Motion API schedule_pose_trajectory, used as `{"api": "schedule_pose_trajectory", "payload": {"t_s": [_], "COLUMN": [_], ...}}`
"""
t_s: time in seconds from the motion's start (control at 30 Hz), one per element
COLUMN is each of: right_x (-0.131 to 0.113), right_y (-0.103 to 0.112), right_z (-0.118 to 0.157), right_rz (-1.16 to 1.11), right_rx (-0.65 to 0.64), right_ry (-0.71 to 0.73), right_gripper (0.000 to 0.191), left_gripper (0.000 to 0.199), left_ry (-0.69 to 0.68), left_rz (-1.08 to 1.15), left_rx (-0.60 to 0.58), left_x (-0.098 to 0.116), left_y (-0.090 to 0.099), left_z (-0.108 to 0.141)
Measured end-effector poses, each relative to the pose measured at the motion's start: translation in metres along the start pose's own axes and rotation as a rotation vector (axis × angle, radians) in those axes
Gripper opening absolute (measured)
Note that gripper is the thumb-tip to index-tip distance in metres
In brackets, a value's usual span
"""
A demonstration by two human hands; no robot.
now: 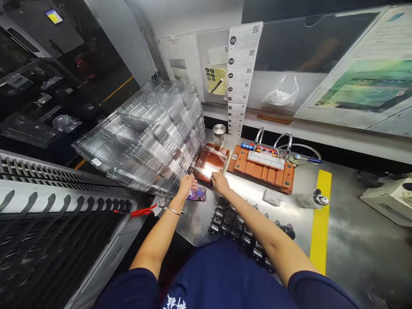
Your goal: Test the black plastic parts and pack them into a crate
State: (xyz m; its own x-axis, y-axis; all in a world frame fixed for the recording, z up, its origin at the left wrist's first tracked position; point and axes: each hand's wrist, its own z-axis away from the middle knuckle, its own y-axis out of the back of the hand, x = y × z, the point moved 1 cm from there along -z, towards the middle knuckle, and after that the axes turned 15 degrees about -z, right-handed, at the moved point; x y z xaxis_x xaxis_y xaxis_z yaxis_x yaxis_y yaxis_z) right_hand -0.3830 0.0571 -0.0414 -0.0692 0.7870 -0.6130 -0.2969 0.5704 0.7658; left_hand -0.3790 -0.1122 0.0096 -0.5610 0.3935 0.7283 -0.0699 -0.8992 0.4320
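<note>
My left hand, with a bangle at the wrist, is open beside the stack of clear plastic trays, fingers pointing right. Just below its fingers lies a phone with a purple picture on it. At the near edge of a glossy amber-brown rectangular piece, my right hand has its fingers curled closed. What they pinch, if anything, is too small to tell. A row of black moulded parts lies under my right forearm.
Behind the amber piece stands a lidded glass jar. An orange fixture with hoses sits to the right, a small pale packet before it. A pump-top bottle stands by yellow tape. Red-handled pliers lie left.
</note>
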Motion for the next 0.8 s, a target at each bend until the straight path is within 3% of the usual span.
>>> {"api": "schedule_pose_trajectory", "payload": {"t_s": [0.1,0.23,0.4,0.6,0.7,0.8], "right_x": [0.007,0.010,0.011,0.021,0.030,0.038], "right_y": [0.000,-0.004,-0.009,0.000,0.005,0.009], "right_z": [-0.006,-0.017,-0.018,-0.015,-0.007,0.012], "right_rz": [-0.011,0.039,0.083,-0.096,-0.153,-0.177], "right_rx": [0.021,0.017,-0.033,-0.011,0.038,0.046], "right_ry": [0.011,0.081,0.113,0.029,0.106,0.226], "right_gripper": [0.029,0.049,0.034,0.035,0.034,0.032], "left_gripper": [0.017,0.006,0.008,0.051,0.060,0.046], "left_ry": [0.037,0.031,0.026,0.141,0.236,0.250], "left_rz": [-0.021,-0.044,-0.065,-0.200,0.002,0.247], "left_rx": [0.040,0.042,0.007,-0.099,-0.188,-0.340], "left_x": [0.011,0.016,0.005,-0.008,-0.006,0.001], "left_y": [-0.004,-0.013,-0.019,-0.007,0.000,0.000], "left_z": [-0.015,-0.033,-0.042,-0.037,-0.042,-0.052]}}
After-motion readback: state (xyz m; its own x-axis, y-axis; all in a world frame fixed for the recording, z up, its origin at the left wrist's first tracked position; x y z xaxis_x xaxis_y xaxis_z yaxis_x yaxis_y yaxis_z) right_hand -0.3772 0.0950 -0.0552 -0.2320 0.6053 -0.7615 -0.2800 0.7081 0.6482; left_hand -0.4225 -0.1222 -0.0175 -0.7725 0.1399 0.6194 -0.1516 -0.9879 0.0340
